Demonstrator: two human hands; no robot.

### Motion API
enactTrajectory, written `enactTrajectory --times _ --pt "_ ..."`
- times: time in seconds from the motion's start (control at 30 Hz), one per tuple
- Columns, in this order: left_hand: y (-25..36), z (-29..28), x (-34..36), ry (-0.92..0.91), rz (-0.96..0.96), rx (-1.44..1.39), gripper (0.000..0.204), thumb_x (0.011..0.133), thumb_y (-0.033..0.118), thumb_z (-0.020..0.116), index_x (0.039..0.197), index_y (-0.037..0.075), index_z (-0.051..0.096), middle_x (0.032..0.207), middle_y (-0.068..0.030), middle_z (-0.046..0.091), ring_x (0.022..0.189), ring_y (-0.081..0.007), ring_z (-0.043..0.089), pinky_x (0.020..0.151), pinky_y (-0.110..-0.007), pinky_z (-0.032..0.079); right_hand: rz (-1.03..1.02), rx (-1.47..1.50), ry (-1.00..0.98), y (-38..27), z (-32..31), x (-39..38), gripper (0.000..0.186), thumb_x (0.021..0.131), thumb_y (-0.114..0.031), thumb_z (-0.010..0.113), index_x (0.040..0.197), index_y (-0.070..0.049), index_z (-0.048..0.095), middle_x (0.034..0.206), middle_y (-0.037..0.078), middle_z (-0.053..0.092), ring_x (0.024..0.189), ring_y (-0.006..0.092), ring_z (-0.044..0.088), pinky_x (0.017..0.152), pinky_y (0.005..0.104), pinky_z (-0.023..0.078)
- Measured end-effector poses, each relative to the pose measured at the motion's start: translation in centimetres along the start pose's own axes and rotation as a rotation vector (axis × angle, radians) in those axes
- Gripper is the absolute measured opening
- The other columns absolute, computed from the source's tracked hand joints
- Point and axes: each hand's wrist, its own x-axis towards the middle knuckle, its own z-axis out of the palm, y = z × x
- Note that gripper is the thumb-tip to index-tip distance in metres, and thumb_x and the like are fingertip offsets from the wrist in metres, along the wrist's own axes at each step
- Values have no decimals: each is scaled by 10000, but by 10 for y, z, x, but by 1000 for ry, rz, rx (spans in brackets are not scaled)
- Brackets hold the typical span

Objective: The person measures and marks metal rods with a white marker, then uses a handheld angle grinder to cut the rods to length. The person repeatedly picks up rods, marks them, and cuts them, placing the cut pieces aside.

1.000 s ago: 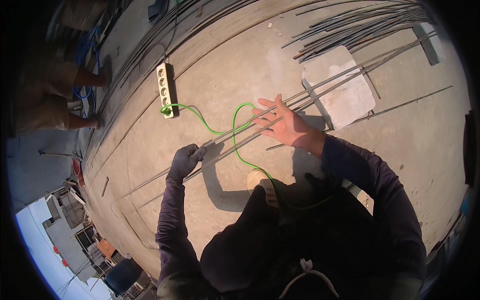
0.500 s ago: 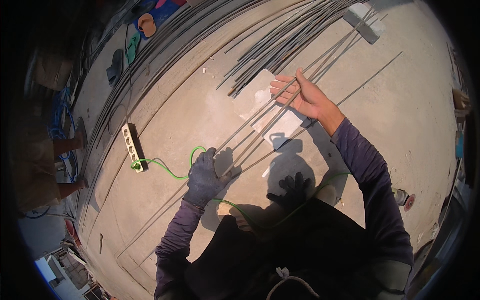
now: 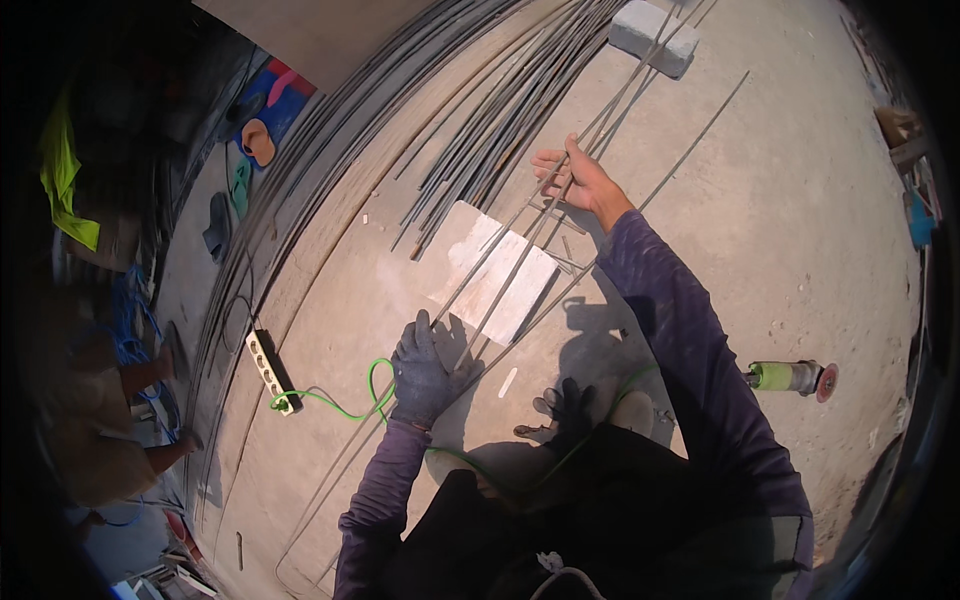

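My left hand (image 3: 422, 372), in a dark grey glove, closes around long thin steel rods (image 3: 490, 312) that slant up to the far right. Farther along them is my bare right hand (image 3: 582, 182), palm turned up, fingers curled and thumb raised around the rods. Under the rods, between my hands, sits a pale block (image 3: 483, 278). Short metal pieces (image 3: 566, 250) lie at its right end. The rods' far stretch passes over a second grey block (image 3: 655, 38). A separate rod (image 3: 697, 150) runs along the right. In my shadow lies a dark glove (image 3: 570, 410).
A bundle of rods (image 3: 500, 130) lies on the concrete at the far left. A power strip (image 3: 270, 372) with a green cable (image 3: 335, 408) lies to the left. An angle grinder (image 3: 790, 378) rests at right. Another person's feet (image 3: 165, 455) and sandals (image 3: 217, 228) are leftward.
My view has shifted, so the pale block and grinder show more fully. My right hand's fingers have curled from stretched out to bent around the rods. My left hand keeps its grip.
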Motion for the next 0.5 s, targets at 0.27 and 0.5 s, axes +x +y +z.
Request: enactTrajectory --times 0.27,0.5 --pt "-40 -5 -34 -148 -58 139 1134 664 319 879 1589 29 289 1168 -222 577 1089 -414 588 938 -511 490 -36 -18 -40 -11 -2 -2 794 1101 -602 154 1323 12 606 1258 134 694 959 191 673 854 387 554" --pt "-58 -3 -19 -176 -134 59 1094 673 281 850 1600 89 303 1172 -219 570 1086 -401 591 948 -517 492 -20 -48 -11 -9 8 31 808 1100 -617 170 1394 17 576 1337 139 675 1060 220 646 915 401 542"
